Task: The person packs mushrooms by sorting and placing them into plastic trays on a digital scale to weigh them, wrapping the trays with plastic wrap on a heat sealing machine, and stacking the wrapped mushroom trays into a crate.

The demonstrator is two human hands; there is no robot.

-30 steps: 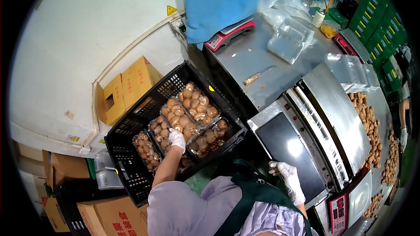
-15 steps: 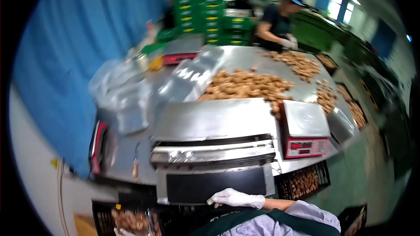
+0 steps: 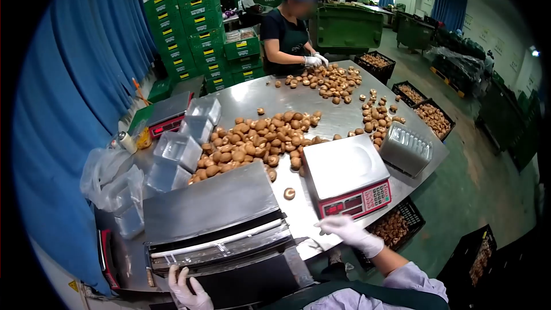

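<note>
My left hand [image 3: 188, 291], in a white glove, has its fingers spread at the front left of the film-wrapping machine [image 3: 212, 201]. It holds nothing that I can see. My gloved right hand [image 3: 349, 233] reaches out just in front of the red-and-white digital scale [image 3: 347, 163], fingers extended to the left and no object visible in them. The scale's steel pan is bare. Between machine and scale lies a single shiitake mushroom [image 3: 289, 193]. A large heap of brown shiitake mushrooms [image 3: 252, 142] spreads behind the machine.
Clear plastic trays [image 3: 178, 149] stand left of the heap, with another stack of trays [image 3: 406, 149] right of the scale. A plastic bag [image 3: 106, 178] lies at left. A co-worker [image 3: 290, 31] handles mushrooms across the steel table [image 3: 247, 95]. Crates of mushrooms [image 3: 396, 227] stand on the floor.
The view has swung right. My right hand has left the machine's black front plate for the scale's front. My left hand has moved from beside the packed mushrooms at lower left to the machine.
</note>
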